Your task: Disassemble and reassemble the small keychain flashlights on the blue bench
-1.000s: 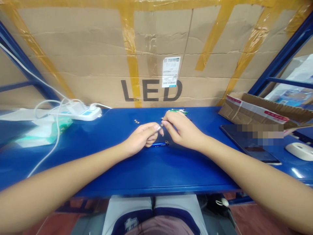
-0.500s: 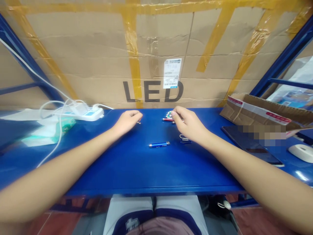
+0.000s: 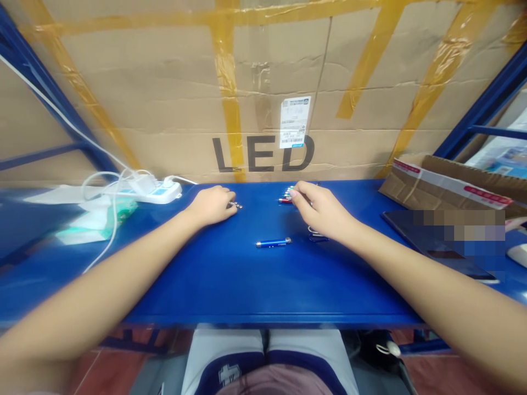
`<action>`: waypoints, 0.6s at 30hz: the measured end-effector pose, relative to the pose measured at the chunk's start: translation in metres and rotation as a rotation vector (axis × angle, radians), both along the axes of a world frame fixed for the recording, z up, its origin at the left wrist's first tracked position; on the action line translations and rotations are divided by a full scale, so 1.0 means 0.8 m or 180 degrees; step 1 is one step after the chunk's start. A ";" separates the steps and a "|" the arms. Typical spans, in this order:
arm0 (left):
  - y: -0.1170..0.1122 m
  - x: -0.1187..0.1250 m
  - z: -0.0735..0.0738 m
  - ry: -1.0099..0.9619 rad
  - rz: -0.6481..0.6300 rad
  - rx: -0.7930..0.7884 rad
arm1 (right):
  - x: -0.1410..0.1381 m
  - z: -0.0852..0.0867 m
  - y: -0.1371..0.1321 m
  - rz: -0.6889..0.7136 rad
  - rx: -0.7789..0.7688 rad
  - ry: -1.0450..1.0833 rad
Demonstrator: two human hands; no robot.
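Observation:
My left hand [image 3: 213, 205] rests palm down at the back of the blue table, with its fingers curled. Small silvery metal pieces [image 3: 236, 204] stick out from under its fingertips; the rest of them is hidden. To the right, my right hand [image 3: 323, 206] has thumb and forefinger pinched together at a row of small pen-shaped lights. A red penlight [image 3: 285, 201] shows beside the fingertips, and what the pinch holds is covered. Nearer me, a blue penlight [image 3: 273, 242] with silver ends lies by itself. Carabiner clips [image 3: 318, 237] lie partly under my right wrist.
A white power strip [image 3: 162, 192] with cables and a green-white packet [image 3: 99, 222] sit at the left. On the right are an open cardboard box [image 3: 448, 184] and a dark flat tablet-like device [image 3: 432, 247]. A large taped carton [image 3: 164, 99] stands behind the table [image 3: 230, 291].
The view has shifted slightly. My left hand has turned more palm down, and more of the metal pieces shows at its fingertips. My right hand stays pinched by the penlights.

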State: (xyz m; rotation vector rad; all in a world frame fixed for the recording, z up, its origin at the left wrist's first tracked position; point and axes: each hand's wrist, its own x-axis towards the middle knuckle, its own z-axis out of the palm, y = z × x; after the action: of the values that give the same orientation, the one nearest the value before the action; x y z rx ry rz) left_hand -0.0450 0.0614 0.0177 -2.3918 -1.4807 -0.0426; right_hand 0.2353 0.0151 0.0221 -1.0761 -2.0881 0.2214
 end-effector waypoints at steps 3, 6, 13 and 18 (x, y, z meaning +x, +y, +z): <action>0.001 -0.003 -0.001 0.0047 -0.0144 -0.0132 | 0.000 -0.001 0.000 0.0017 0.0005 -0.0016; 0.003 -0.005 -0.003 0.0023 -0.0154 -0.0234 | 0.000 -0.002 0.000 0.0040 0.0023 -0.0037; -0.002 -0.002 0.003 -0.0004 -0.0305 -0.0103 | 0.001 -0.004 0.003 0.0034 0.0062 -0.0045; -0.002 -0.002 0.005 0.0181 -0.0397 0.0120 | 0.000 -0.003 0.002 -0.0001 -0.0031 -0.0085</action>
State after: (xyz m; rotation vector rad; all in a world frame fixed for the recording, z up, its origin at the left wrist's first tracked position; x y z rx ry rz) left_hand -0.0469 0.0600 0.0218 -2.4314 -1.2929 -0.0308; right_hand 0.2357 0.0165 0.0200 -1.0908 -2.1127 0.2184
